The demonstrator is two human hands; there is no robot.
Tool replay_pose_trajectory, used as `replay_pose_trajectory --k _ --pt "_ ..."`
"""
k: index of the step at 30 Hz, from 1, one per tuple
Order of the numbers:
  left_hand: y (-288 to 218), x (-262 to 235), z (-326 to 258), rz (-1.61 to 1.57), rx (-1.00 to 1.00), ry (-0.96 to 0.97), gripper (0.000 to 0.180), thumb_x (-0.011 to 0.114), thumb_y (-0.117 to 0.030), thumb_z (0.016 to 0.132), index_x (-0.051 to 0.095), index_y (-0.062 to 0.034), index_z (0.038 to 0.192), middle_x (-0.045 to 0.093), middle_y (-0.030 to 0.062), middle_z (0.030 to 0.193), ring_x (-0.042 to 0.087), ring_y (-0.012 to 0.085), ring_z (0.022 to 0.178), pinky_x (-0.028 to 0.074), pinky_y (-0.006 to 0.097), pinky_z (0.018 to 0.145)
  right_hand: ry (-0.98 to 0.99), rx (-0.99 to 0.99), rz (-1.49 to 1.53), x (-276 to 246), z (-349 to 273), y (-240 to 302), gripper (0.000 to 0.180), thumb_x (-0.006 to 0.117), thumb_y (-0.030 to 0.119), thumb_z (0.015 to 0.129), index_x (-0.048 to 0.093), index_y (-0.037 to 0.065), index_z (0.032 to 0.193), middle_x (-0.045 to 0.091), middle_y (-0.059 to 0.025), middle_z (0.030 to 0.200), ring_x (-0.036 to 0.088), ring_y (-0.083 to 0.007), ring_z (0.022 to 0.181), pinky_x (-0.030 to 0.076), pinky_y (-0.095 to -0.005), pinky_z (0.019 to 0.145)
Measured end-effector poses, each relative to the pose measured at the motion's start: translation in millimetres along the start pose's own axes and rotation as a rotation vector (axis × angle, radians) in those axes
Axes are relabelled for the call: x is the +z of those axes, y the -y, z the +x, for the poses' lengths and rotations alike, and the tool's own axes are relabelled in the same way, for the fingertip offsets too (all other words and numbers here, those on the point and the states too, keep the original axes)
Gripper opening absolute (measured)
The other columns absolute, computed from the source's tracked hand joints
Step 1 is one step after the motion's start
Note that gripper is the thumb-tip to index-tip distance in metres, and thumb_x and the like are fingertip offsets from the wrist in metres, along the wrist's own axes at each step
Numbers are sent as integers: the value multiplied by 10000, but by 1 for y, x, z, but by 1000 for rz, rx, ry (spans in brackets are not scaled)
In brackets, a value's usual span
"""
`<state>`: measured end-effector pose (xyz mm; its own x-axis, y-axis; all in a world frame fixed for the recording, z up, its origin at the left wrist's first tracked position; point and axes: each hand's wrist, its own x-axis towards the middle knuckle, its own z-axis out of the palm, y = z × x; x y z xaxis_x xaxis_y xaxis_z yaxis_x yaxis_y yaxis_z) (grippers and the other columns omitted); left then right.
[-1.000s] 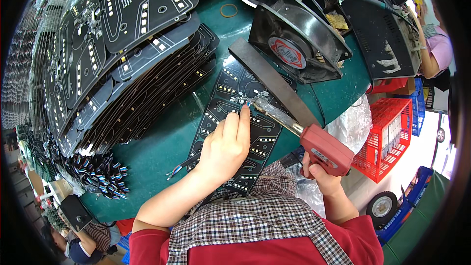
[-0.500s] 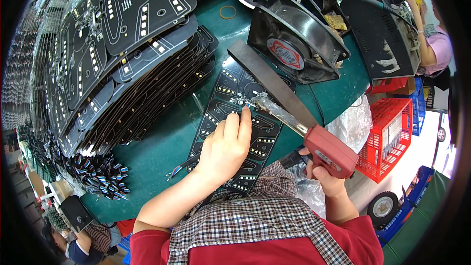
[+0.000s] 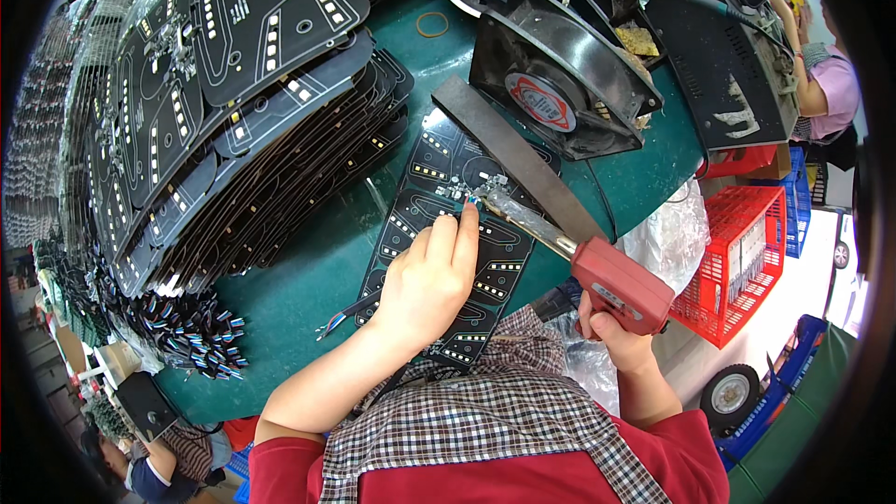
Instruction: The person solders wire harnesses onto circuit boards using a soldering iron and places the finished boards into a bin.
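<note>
Only one view here, the head cam looking straight down. Dead centre of the frame there's a black circuit board (image 3: 455,252) with rows of little white LEDs, lying flat on the green desk (image 3: 308,271). The left hand (image 3: 431,275) sits on top of the board, fingers drawn together, index finger stretched up toward a small cluster of parts near the board's upper end; can't tell if it's pinching a wire there, too small. The right hand (image 3: 611,341), right of centre and lower, is wrapped tight around the grip of a red soldering gun (image 3: 597,266), whose metal barrel runs up-left so the tip lands right at that index fingertip.

A loose wire (image 3: 343,315) with coloured ends pokes out from under the board's lower left edge. Upper left of the frame is a big fanned-out stack of the same boards (image 3: 243,84), and lower left there's a pile of short wire leads (image 3: 191,331). Upper right of centre stands a black fan (image 3: 555,84), tilted, with a dark flat bar (image 3: 518,159) lying just beneath it. A red plastic crate (image 3: 742,266) sits off the desk's edge at the right.
</note>
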<state>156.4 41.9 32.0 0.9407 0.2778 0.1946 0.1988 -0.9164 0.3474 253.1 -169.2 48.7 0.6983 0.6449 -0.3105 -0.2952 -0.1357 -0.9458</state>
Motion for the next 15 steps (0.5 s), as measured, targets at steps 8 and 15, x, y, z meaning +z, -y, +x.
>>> replay_pose_trajectory --k 8,15 --pt "0 1 0 -49 -28 -5 391 580 25 734 553 13 1123 479 94 789 557 233 612 480 329 541 107 -176 -310 -14 2 -2 683 775 182 702 462 -81 1248 624 -121 1059 603 -106 791 482 -232 664" --pt "0 2 0 -46 -26 -21 350 587 9 760 562 11 1110 477 91 778 552 227 602 473 322 533 63 50 50 -16 -4 -7 727 772 187 715 414 -68 1294 633 -89 994 595 -106 763 473 -231 648"
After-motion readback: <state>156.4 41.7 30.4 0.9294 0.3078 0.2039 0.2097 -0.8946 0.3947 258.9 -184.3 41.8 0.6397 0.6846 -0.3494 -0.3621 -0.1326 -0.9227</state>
